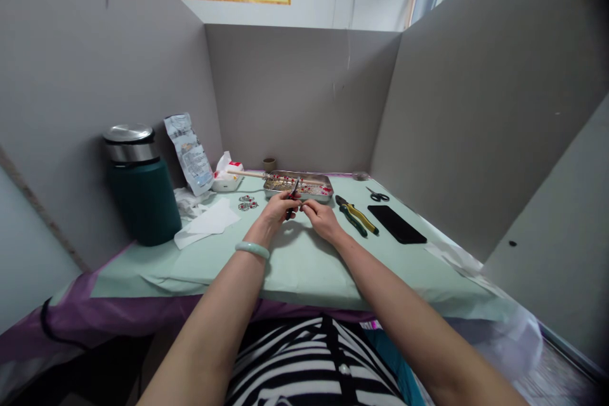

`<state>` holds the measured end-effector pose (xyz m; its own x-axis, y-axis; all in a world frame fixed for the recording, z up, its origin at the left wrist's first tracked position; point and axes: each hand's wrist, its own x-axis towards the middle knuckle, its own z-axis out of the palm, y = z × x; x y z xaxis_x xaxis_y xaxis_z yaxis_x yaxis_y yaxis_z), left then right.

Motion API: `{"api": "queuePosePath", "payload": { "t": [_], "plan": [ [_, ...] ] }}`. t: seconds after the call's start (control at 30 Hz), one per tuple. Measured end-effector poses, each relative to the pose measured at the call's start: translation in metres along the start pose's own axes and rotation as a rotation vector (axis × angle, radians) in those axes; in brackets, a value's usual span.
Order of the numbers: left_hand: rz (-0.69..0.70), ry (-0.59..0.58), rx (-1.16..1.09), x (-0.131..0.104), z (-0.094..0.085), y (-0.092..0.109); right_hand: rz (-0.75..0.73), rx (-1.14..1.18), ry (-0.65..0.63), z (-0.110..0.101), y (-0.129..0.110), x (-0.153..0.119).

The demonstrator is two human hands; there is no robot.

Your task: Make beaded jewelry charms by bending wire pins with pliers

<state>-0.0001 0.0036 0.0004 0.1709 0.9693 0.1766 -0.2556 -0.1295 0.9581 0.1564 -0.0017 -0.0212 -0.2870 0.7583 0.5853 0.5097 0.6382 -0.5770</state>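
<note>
In the middle of the table, my left hand [280, 208] is closed around a small dark hand tool [294, 189]. Its narrow metal end points up and away; whether it is scissors or pliers I cannot make out. My right hand [320, 217] almost touches the left, its thumb and fingers pinched together on something too small to name. Just beyond both hands lies a metal tray [325, 198] holding red and silvery beads and small parts. Several red-and-silver ornaments [248, 203] lie to the left of the hands. Pliers with green and yellow handles [358, 218] rest at the right.
Black-handled scissors [379, 196] and a black phone [397, 224] lie on the right. At left stand a green flask [145, 200] and a silvery pouch [191, 155], near white paper [209, 223] and a tissue pack [227, 181]. Grey partitions [304, 95] enclose the table.
</note>
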Motion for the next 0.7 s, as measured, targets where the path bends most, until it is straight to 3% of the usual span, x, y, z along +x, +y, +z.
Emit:
{"api": "queuePosePath", "payload": {
  "t": [0.33,0.47,0.7],
  "plan": [
    [-0.058,0.028,0.032,-0.0036,0.0038,0.0048,-0.022,-0.014,-0.009,0.0003,0.001,0.0004],
    [-0.103,0.045,0.058,-0.0043,0.0036,0.0041,0.035,-0.024,-0.01,0.0013,0.0,0.0012],
    [-0.163,0.048,-0.015,-0.001,0.0026,0.0014,0.145,0.184,-0.035,0.0048,-0.0006,0.0037]
  ]
}}
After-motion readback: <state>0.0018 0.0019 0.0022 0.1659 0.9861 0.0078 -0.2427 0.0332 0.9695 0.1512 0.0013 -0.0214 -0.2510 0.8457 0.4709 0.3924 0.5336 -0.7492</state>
